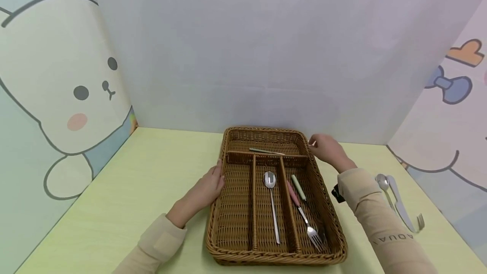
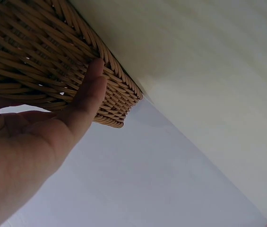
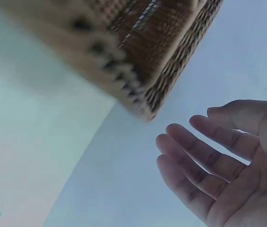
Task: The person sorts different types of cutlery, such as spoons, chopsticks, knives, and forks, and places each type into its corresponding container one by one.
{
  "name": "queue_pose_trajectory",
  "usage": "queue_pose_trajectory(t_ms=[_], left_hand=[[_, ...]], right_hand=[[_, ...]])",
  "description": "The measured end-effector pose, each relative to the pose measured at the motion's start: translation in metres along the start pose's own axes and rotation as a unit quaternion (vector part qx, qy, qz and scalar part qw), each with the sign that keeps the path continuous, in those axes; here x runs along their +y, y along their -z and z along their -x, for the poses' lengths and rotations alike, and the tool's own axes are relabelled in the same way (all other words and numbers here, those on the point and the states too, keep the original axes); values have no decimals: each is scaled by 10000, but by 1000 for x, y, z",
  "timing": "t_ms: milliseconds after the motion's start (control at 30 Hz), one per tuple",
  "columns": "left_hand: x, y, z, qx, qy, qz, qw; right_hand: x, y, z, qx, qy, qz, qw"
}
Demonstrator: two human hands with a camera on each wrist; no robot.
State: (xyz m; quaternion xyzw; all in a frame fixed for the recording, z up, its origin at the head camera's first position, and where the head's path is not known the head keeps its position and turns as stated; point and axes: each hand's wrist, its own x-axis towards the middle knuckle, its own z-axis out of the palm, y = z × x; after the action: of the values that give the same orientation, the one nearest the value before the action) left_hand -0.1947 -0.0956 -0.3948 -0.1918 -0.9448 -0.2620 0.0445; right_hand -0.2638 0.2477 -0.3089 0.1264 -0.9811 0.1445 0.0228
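Note:
A brown wicker cutlery basket (image 1: 254, 206) with wooden-edged dividers stands on the table. My left hand (image 1: 205, 187) is at its left rim; the left wrist view shows fairly straight fingers (image 2: 83, 101) against the woven outer wall. Near the basket's far right corner is my right hand (image 1: 328, 150), its fingers loosely bent and holding nothing in the right wrist view. Inside lie a metal spoon (image 1: 270, 179) in the middle compartment, a pink-handled fork (image 1: 294, 194) and a light green handle (image 1: 298, 187) in the right one, and a thin metal utensil (image 1: 266, 152) across the back.
On the table (image 1: 171, 155) to the right lie another spoon (image 1: 383, 182), a knife (image 1: 399, 204) and a fork (image 1: 420, 222), partly hidden by the right sleeve. A pale wall (image 1: 266, 54) rises behind the basket, with cartoon-printed panels at both sides.

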Motion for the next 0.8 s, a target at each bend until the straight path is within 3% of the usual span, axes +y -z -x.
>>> queue_pose_trajectory(t_ms=[533, 800], left_hand=[[1, 2, 1, -33, 75, -27, 10000], [0, 2, 1, 38, 49, -35, 10000]], right_hand=[[64, -5, 35, -271, -469, -89, 9985], [92, -5, 51, -485, -893, -3, 9948]])
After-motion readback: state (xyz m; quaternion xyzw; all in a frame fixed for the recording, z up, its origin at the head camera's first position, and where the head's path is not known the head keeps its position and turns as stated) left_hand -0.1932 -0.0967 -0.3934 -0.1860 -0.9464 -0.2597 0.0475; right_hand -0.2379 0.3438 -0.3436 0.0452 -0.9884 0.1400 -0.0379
